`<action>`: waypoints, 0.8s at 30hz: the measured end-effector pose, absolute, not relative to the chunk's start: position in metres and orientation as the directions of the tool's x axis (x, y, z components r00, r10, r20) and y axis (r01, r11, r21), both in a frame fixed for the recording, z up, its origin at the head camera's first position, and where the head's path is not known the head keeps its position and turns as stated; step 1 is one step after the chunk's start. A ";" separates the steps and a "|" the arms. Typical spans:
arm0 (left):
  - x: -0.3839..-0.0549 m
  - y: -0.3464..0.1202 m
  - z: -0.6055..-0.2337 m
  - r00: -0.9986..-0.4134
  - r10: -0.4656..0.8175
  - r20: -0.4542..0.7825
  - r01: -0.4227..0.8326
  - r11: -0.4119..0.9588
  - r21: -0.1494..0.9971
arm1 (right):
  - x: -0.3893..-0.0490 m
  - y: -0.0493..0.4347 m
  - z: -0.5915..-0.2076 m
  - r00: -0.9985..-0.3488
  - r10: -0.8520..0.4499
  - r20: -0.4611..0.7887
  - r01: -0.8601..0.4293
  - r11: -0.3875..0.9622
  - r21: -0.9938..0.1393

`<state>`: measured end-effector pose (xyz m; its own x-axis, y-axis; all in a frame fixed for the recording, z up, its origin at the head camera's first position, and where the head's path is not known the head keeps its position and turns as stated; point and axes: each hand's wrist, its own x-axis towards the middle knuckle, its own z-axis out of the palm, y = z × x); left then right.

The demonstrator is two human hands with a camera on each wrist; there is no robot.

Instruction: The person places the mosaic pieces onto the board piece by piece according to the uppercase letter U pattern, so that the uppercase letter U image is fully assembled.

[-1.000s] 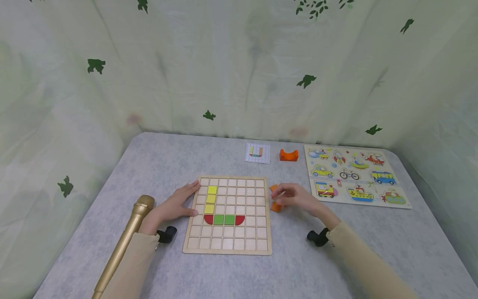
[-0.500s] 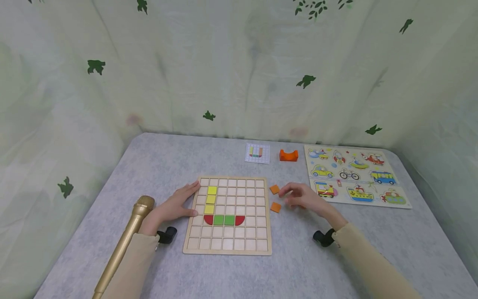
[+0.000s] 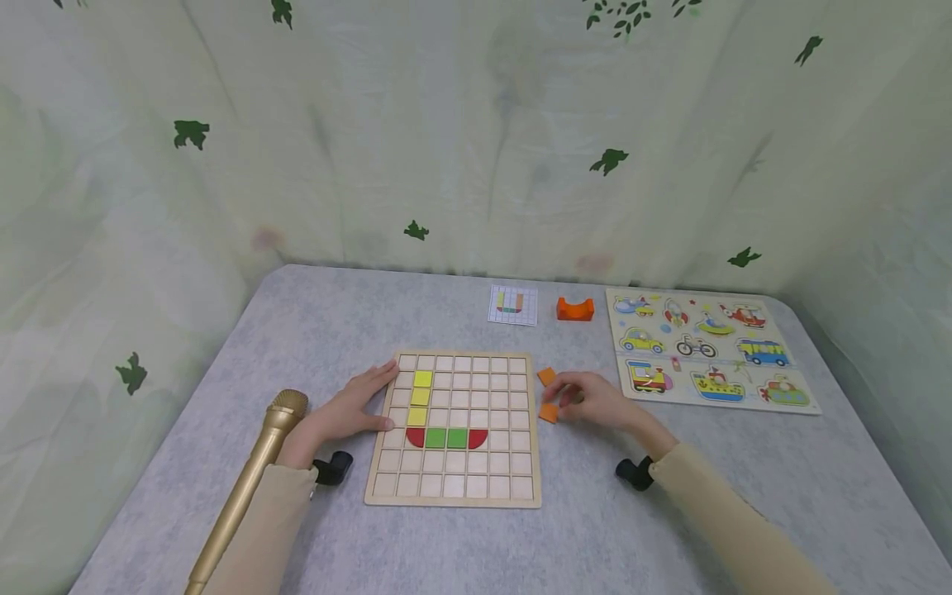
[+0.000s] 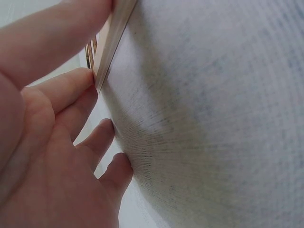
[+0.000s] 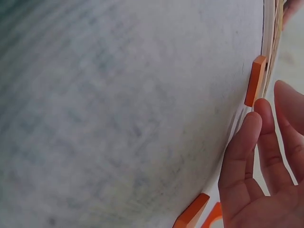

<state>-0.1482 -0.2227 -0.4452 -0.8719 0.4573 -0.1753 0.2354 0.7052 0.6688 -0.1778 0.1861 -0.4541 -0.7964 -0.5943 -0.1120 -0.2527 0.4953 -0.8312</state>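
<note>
A square wooden grid board lies on the table, with yellow tiles, two green tiles and two red quarter-round tiles in its cells. My left hand rests at the board's left edge, fingers extended; in the left wrist view fingertips touch the wooden edge. Right of the board lie two orange square tiles, a far one and a nearer one. My right hand hovers beside them with loosely bent fingers. The right wrist view shows its fingertips close to an orange tile; contact is unclear.
A pattern card and an orange arch block lie toward the back edge. At back right is a vehicle picture puzzle. A gold microphone lies beside the left forearm. Another orange piece appears low in the right wrist view.
The right hand moved right, off the two orange tiles, then came back left toward the nearer one. An orange bit seen under the hand earlier is now hidden. The left hand stays put.
</note>
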 end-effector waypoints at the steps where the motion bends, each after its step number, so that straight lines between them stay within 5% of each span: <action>1: -0.148 -0.223 -0.446 -0.872 0.458 -0.174 0.235 0.702 0.673 | -0.178 0.185 -0.454 -0.797 -0.593 -0.111 -0.259 0.502 -0.825; 9: -0.145 -0.227 -0.447 -0.861 0.497 -0.108 0.283 0.645 0.710 | -0.177 0.178 -0.456 -0.790 -0.606 -0.091 -0.312 0.526 -0.791; 24: -0.146 -0.223 -0.443 -0.872 0.459 -0.170 0.240 0.705 0.667 | -0.178 0.174 -0.453 -0.797 -0.591 -0.125 -0.323 0.592 -0.738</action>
<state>-0.1463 -0.2229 -0.4433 -0.8722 0.4586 -0.1700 0.2404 0.7047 0.6675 -0.1781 0.1738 -0.4530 -0.7966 -0.5913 -0.1255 -0.3235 0.5924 -0.7379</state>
